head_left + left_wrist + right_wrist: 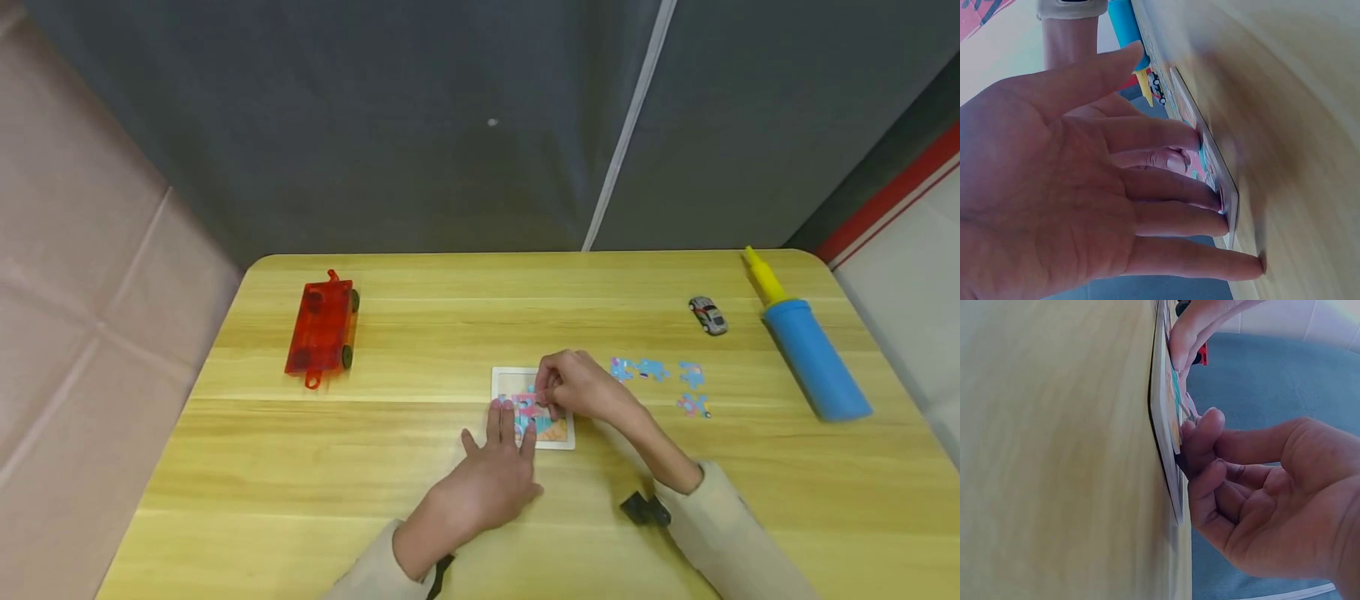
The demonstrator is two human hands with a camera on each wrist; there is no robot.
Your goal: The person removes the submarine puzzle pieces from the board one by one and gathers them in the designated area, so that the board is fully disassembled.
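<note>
A small jigsaw puzzle in a white-rimmed tray [557, 445] lies on the table, its lower part filled with pink, teal and orange pieces. My left hand [491, 483] spreads its fingers over the lower left side of the tray, fingertips pressing at the pieces and rim. In the left wrist view, the little finger [1197, 257] reaches past the rim onto the wood. My right hand [581, 387] comes in from the right, and its thumb and fingers pinch a puzzle piece [1190, 411] at the picture, mostly hidden by the fingertips.
Several loose puzzle pieces [651, 369] lie right of the tray. Farther out are a silver toy car [708, 316] and a blue hand pump [817, 358] with a yellow nozzle. A red toy wagon [322, 327] stands at the left. A dark curtain [375, 133] hangs behind the table.
</note>
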